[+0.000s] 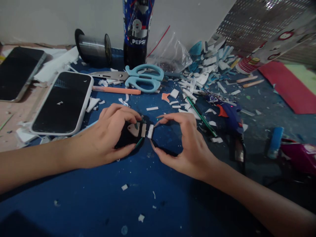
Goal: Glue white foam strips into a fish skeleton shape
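Over the blue tabletop, my left hand [108,135] curls with its thumb and finger nails pinching the edges of a small beige strip [143,130]. Just left of that strip, partly under my fingers, lies a small pointed beige piece [133,130] with a tiny dark hole. A short white foam strip [150,131] stands right of the beige one, a narrow gap between them. My right hand [184,140] closes its long nails on the ends of the white strip, thumb near its lower end and fingers near its upper end. How the pieces join is too small to tell.
Behind my hands lie blue-handled scissors [145,78], an orange pen [116,90] and a green pen [201,117]. Two phones [64,102] are at left. A clear line spool [93,47], Pepsi bottle [137,33] and scrap heap [212,62] stand behind; a blue glue gun [229,113] at right.
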`<state>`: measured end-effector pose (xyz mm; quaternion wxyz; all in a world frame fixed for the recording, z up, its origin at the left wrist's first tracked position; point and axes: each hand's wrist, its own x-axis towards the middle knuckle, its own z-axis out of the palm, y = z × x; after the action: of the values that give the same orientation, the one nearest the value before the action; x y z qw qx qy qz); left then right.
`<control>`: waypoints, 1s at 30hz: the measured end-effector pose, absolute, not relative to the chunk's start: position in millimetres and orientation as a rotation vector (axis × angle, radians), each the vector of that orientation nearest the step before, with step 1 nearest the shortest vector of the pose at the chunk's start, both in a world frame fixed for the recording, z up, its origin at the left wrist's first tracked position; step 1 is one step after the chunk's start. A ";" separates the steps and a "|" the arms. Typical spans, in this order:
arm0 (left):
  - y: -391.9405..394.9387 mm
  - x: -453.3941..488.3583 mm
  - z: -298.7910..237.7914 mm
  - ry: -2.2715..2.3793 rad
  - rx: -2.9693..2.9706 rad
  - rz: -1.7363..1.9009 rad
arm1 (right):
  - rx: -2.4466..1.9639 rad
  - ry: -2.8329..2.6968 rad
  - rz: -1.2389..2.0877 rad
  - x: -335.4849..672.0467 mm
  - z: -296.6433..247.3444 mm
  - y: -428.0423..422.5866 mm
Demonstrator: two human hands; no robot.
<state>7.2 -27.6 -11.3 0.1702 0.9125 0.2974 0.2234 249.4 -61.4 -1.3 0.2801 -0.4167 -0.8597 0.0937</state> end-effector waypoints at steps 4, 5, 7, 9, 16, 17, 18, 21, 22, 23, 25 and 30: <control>-27.4 6.9 -10.3 0.849 2.585 0.626 | -1.127 -2.308 0.273 250.4 -0.6 -61.3; -27.3 6.9 -10.2 0.847 2.581 0.625 | -1.133 -2.305 0.273 250.5 -0.3 -61.1; -27.4 6.6 -10.2 0.850 2.580 0.624 | -1.143 -2.300 0.268 250.8 0.0 -60.6; -27.5 6.5 -10.5 0.851 2.582 0.621 | -1.147 -2.300 0.261 251.1 -0.4 -60.1; -27.3 7.5 -11.8 0.859 2.579 0.611 | -1.143 -2.300 0.315 251.5 -2.9 -59.2; -27.3 7.7 -11.8 0.862 2.577 0.611 | -1.139 -2.297 0.326 251.3 -2.6 -59.1; -27.4 7.8 -11.7 0.863 2.574 0.611 | -1.135 -2.295 0.335 251.1 -1.9 -59.1; -27.6 7.7 -11.4 0.858 2.564 0.614 | -1.141 -2.287 0.343 250.6 0.5 -58.6; -27.7 7.5 -11.4 0.853 2.562 0.613 | -1.145 -2.288 0.344 250.6 1.1 -58.4; -27.7 7.4 -11.3 0.849 2.560 0.610 | -1.150 -2.289 0.346 250.7 1.5 -58.2; -27.7 7.0 -11.1 0.853 2.558 0.607 | -1.155 -2.293 0.368 251.2 1.3 -57.8; -26.7 7.0 -9.9 0.860 2.569 0.593 | -1.150 -2.291 0.393 252.1 -0.9 -57.4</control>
<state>7.0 -26.7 -9.9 0.1829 0.9107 0.3049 0.2101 252.1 -57.4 -0.9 0.2709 -0.4267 -0.8504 0.1459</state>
